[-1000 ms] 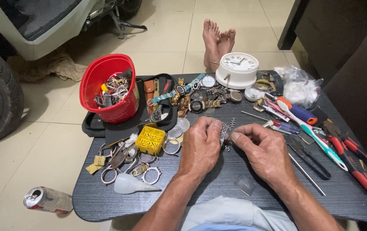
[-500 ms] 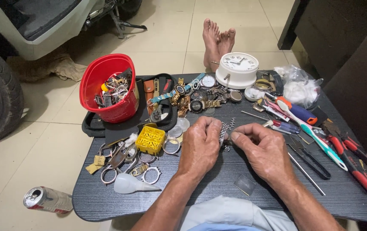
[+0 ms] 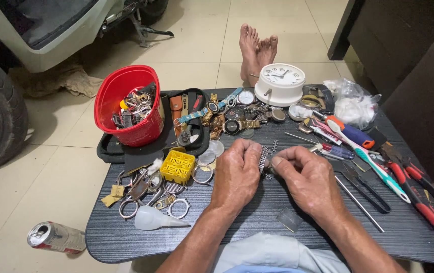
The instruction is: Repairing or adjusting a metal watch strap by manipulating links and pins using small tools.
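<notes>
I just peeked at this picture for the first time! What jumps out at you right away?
Two hands meet at the middle of the dark table: the left hand and right hand pinch a silvery metal watch band between them. At the back left stands a bright red bucket full of watch parts, and a white clock sits at the far edge.

metal watch band (image 3: pixel 264 157) mostly hidden behind fingers (image 3: pixel 249 154), possibly 2 pieces

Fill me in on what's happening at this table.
A person seated at a dark table pinches a metal watch bracelet between the left hand and right hand. Around them lie watches, watch rings, a yellow plastic block, a red tub of parts, a white clock and red-handled pliers.
</notes>
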